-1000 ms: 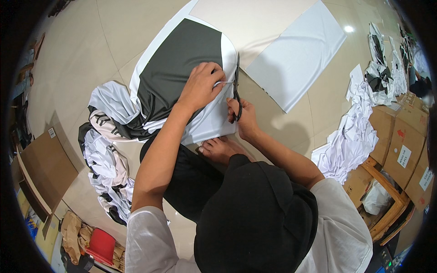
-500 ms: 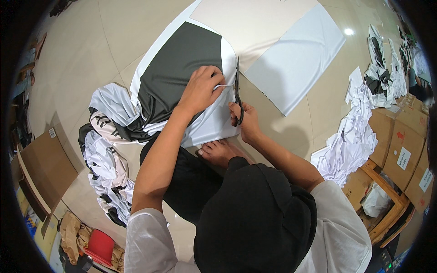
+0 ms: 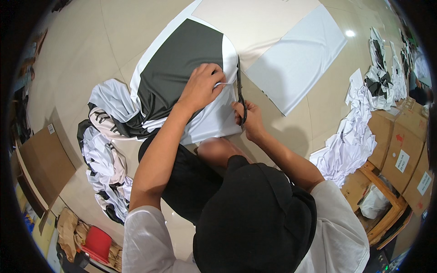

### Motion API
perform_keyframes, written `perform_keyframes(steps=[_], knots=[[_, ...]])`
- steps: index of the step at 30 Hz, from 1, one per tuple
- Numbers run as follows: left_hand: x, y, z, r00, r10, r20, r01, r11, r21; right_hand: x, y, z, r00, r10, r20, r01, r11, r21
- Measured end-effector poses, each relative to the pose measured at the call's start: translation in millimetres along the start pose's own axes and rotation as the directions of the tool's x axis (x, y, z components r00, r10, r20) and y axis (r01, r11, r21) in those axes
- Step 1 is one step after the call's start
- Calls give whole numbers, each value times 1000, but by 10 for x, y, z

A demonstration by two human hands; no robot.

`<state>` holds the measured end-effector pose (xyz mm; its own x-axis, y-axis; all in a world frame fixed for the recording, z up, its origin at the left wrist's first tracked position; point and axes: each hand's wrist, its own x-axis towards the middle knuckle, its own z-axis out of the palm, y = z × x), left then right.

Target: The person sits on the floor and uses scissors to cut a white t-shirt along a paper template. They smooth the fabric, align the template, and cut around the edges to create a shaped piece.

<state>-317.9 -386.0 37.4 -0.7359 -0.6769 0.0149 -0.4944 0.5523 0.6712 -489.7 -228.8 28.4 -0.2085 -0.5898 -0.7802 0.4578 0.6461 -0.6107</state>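
My left hand (image 3: 200, 86) rests on a dark grey and white fabric panel (image 3: 177, 59) spread on the floor. Its fingers are closed on a strip of white fabric (image 3: 221, 83) along the panel's right side. Black scissors (image 3: 240, 88) are in my right hand (image 3: 248, 119), fingers wrapped round the handles. Their blades point away from me, along the panel's right edge. A bare foot (image 3: 219, 150) shows blurred at the panel's near edge.
A pale fabric piece (image 3: 298, 59) lies right of the scissors. Bunched fabric (image 3: 107, 159) is heaped at the left, and white scraps (image 3: 348, 141) at the right. Cardboard boxes (image 3: 398, 141) stand at the far right. An open carton (image 3: 48, 166) and a red object (image 3: 96, 245) are at the left.
My right hand and the scissors have shifted slightly to the right. My left hand stays almost in place on the fabric. The foot has moved and its toes no longer show clearly.
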Motion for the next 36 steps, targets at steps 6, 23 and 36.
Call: perform_keyframes(steps=[6, 23, 36], knots=[[-19, 5, -15, 1000, 9, -11, -9, 1000, 2, 22, 2, -72, 1000, -18, 0, 18, 998, -60], [-7, 6, -28, 1000, -14, 7, 14, 1000, -2, 33, -95, -176, 999, 14, 39, -10, 993, -118], [-6, -8, -17, 1000, -4, 1, 4, 1000, -7, 166, -368, -107, 996, -5, 94, 14, 995, -98]])
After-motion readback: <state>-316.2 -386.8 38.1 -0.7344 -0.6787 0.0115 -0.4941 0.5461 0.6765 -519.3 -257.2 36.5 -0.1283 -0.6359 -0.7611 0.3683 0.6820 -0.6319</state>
